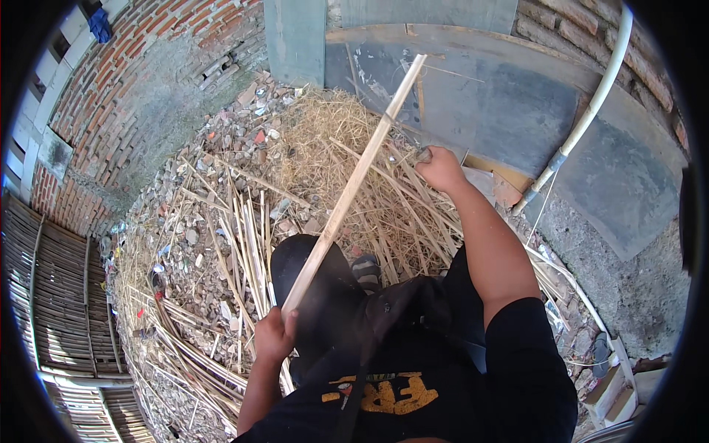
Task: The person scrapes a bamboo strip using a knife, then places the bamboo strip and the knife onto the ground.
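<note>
The left hand (275,336) is clenched around the near end of a long, pale, split bamboo strip (353,184), which runs up and away past the right hand (441,168). The right hand is closed on a small dark tool, probably a knife, whose blade meets the strip just beside it. Judged risk: if the blade slips off the narrow edge, it may jump toward the left forearm or knee, or the strip may splinter.

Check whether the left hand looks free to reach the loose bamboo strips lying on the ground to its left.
Probably not: the left hand is closed around the long bamboo strip, though nothing blocks the way to the loose strips.
</note>
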{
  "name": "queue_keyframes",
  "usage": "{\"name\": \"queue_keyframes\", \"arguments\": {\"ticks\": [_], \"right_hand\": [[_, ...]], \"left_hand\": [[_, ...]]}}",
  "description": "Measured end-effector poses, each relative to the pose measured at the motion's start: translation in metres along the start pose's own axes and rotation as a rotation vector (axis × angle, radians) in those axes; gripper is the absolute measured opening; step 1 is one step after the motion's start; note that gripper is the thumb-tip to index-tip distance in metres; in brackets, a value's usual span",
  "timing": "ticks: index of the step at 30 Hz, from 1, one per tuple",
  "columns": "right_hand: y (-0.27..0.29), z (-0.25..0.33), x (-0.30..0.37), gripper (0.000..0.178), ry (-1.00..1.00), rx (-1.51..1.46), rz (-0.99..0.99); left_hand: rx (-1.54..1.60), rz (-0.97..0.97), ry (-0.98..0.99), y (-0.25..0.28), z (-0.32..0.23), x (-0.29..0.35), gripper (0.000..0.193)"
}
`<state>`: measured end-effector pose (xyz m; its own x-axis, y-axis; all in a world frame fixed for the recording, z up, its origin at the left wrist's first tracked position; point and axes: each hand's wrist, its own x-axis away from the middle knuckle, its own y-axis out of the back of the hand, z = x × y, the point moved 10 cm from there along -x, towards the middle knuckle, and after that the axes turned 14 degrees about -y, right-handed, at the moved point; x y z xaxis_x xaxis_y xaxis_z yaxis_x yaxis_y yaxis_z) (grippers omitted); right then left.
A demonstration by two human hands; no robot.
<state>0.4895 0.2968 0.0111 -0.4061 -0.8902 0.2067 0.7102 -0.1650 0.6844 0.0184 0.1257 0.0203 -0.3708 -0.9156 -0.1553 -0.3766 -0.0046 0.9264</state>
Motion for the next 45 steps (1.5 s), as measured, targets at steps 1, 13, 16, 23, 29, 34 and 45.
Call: {"name": "queue_keyframes", "arguments": {"ticks": [1, 13, 16, 23, 29, 34, 45], "right_hand": [[0.007, -0.016, -0.012, 0.029, 0.028, -0.067, -0.058], [-0.045, 0.084, 0.1, 0.016, 0.444, 0.483, 0.132], [-0.052, 0.091, 0.106, 0.014, 0.516, 0.526, 0.148], [-0.011, 0.027, 0.028, 0.023, 0.166, 0.031, 0.051], [-0.019, 0.053, 0.066, 0.027, 0.279, 0.216, 0.08], [-0.059, 0.094, 0.11, 0.02, 0.569, 0.5, 0.134], [-0.028, 0.03, 0.033, 0.033, 0.157, 0.085, 0.135]], "left_hand": [[-0.004, -0.008, -0.005, 0.0, 0.003, -0.002, 0.045], [0.081, 0.03, 0.009, 0.001, 0.005, -0.006, 0.044], [0.184, 0.063, 0.017, 0.001, 0.007, -0.007, 0.049], [0.247, 0.061, 0.042, -0.002, 0.013, -0.006, 0.051], [0.245, 0.061, 0.048, -0.002, 0.012, -0.006, 0.05], [0.221, 0.08, 0.05, -0.005, 0.02, -0.005, 0.05], [0.303, 0.113, 0.077, -0.006, 0.022, -0.006, 0.052]]}}
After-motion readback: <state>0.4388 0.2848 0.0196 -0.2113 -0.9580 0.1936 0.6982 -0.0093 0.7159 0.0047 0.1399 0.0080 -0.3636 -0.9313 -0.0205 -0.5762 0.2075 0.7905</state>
